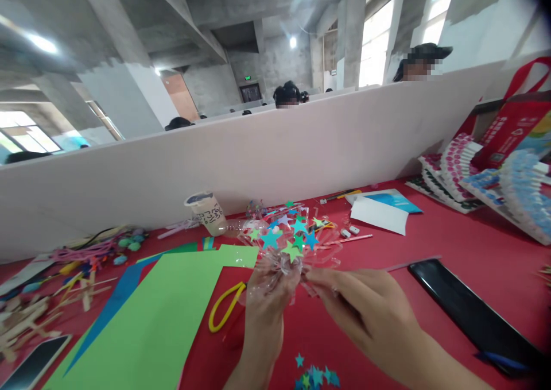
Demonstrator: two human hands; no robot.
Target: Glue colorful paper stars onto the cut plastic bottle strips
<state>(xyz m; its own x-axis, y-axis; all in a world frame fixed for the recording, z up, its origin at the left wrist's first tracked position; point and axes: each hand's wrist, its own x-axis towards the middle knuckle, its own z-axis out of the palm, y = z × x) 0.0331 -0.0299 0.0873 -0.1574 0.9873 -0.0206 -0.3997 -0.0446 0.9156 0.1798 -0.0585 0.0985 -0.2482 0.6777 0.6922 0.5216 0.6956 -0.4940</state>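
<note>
My left hand (267, 289) is closed around a clear, shiny plastic piece (291, 265) at the middle of the table. Thin clear strips fan out around it. Green and blue paper stars (271, 239) cluster over its top. From the right, my right hand (365, 301) reaches in with thumb and forefinger pinched at the edge of the clear strips; what lies between the fingertips is too small to make out. More loose stars (316, 377) lie in a small pile below, between my forearms. A yellow loop (226, 308) lies just left of my left hand.
Green paper (159, 304) and blue paper (114, 298) cover the left. Wooden sticks (26, 324) and a phone (37, 362) lie beyond. A tilted cup (210, 215) stands by the white partition (267, 154). Rightward are a white card (379, 215), a long black object (467, 309) and a red bag (510, 128).
</note>
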